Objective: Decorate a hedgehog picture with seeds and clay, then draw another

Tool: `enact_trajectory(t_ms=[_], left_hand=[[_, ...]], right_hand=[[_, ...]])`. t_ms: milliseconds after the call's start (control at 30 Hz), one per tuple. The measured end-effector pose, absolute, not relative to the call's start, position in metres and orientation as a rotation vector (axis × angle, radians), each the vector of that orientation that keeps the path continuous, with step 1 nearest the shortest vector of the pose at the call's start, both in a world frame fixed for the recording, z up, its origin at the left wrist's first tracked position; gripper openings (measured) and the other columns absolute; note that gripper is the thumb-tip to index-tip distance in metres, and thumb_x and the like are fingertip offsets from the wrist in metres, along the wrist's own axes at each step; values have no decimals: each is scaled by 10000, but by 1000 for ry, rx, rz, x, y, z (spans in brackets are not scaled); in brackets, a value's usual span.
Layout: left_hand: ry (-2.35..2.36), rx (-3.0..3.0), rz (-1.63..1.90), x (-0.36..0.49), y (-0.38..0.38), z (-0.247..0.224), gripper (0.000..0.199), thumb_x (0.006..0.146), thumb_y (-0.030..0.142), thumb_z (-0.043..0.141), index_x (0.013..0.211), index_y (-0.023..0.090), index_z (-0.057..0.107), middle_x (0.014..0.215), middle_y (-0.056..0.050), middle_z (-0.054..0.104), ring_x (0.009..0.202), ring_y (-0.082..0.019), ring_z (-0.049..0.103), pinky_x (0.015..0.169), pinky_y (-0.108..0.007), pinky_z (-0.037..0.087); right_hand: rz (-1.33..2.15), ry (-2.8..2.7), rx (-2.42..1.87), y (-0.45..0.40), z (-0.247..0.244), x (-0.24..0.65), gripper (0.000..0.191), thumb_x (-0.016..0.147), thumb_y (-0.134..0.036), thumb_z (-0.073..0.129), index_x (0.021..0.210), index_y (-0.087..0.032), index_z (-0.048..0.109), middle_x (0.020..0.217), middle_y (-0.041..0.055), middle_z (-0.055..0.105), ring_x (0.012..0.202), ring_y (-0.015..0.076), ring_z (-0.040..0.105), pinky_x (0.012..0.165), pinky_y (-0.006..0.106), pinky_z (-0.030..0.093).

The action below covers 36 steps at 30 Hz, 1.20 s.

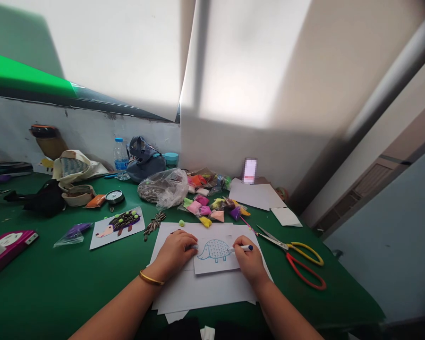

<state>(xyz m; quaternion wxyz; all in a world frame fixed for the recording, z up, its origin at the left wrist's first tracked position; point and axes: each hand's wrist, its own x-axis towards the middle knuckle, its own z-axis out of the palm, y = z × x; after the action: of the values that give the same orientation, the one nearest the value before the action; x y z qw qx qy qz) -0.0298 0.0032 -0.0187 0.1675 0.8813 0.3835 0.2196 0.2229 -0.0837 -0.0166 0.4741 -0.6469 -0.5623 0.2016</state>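
Left hand on the hedgehog card, grip unclear; right fingers closed on a marker touching it.

Nothing legible, water bottle label too small to read

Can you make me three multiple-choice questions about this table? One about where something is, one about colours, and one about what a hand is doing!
1. Where are the scissors?
A) To the right of the drawing paper, on the green table
B) Inside the plastic bag
C) Under the water bottle

2. What colours are the scissor handles?
A) Blue and pink
B) Yellow and red
C) Black and white

3. What is the right hand doing?
A) Holding a marker
B) Cutting paper
C) Lying open and empty

Answers:
1. A: they lie on the table beside the paper.
2. B: one loop is yellow, the other red.
3. A: it grips the marker.
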Motion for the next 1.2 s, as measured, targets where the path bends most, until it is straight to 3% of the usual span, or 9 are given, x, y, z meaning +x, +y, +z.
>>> enact_trajectory(t_ms=[1000, 1200], left_hand=[[1094, 2485, 630, -29, 2, -16, 116, 808, 263, 711, 910, 256, 766, 1062, -16, 753, 1021, -235, 619, 949, -372, 439], [1082, 2481, 642, -29, 1, -16, 120, 807, 262, 707, 912, 259, 768, 1058, -21, 753, 1023, -234, 625, 946, -369, 444]], right_hand=[[525, -1355, -1568, -85, -18, 223, 139, 747, -237, 462, 615, -232, 508, 639, -8, 550, 659, 194, 533, 598, 288, 393], [502, -1259, -1452, -85, -13, 224, 177, 834, -336, 482, 746, -221, 584, 758, 27, 612, 781, 221, 583, 687, 308, 461]])
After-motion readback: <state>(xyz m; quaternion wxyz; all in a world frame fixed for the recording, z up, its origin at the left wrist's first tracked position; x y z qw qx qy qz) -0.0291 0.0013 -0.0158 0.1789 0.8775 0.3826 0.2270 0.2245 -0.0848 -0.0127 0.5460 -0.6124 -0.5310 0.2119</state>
